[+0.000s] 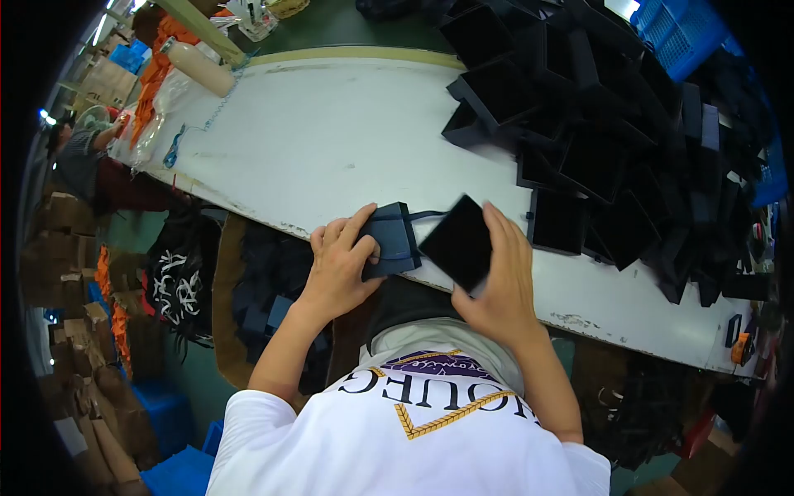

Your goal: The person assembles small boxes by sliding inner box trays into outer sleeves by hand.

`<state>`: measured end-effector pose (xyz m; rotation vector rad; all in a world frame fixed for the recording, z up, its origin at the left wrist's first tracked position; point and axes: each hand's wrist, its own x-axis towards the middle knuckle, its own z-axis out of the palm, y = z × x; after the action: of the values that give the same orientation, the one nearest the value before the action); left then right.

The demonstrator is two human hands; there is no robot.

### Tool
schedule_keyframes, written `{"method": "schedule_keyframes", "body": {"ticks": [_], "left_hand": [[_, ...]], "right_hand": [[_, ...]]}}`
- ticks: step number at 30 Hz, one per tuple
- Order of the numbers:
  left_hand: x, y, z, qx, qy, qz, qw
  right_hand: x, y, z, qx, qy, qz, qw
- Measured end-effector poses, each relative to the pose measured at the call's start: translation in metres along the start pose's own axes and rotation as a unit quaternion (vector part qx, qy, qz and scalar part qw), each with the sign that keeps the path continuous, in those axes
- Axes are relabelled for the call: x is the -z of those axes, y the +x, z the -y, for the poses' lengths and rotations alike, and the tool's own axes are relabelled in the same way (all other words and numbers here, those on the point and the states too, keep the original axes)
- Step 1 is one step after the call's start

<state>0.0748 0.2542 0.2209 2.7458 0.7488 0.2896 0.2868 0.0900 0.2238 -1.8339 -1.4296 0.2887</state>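
One squarish black box (456,241), right hand (508,279) pinching it, points cornerwise away; left hand (337,260) pinches a navy box (395,234)

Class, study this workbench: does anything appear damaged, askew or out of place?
Yes. The white tabletop looks scuffed along its front edge, where dark marks break the white. The black boxes at right lie heaped at mixed angles, not neatly stacked.

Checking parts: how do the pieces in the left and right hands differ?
The left piece shows a blue-grey face; the right piece looks black. The left piece sits only slightly tilted in view; the right piece is turned cornerwise. Both are dark and squarish.
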Motion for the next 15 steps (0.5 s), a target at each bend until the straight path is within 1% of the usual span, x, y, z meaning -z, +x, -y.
{"method": "schedule_keyframes", "body": {"ticks": [2,7,9,13,15], "left_hand": [[-0.001,-0.006,0.006,0.000,-0.027,-0.010,1.000],[-0.007,-0.017,0.018,0.025,-0.048,-0.047,0.997],[-0.007,-0.016,0.022,0.015,-0.051,-0.046,0.997],[-0.003,-0.009,0.032,0.010,-0.057,-0.033,0.998],[0.001,-0.006,0.039,-0.011,-0.067,-0.007,0.998]], "right_hand": [[-0.015,0.028,-0.002,0.038,-0.001,-0.004,0.999],[-0.046,0.054,-0.016,0.057,0.018,0.035,0.998],[-0.051,0.056,-0.015,0.069,0.017,0.056,0.996],[-0.048,0.061,-0.009,0.103,0.045,0.138,0.984],[-0.038,0.062,-0.004,0.110,0.060,0.191,0.974]]}}
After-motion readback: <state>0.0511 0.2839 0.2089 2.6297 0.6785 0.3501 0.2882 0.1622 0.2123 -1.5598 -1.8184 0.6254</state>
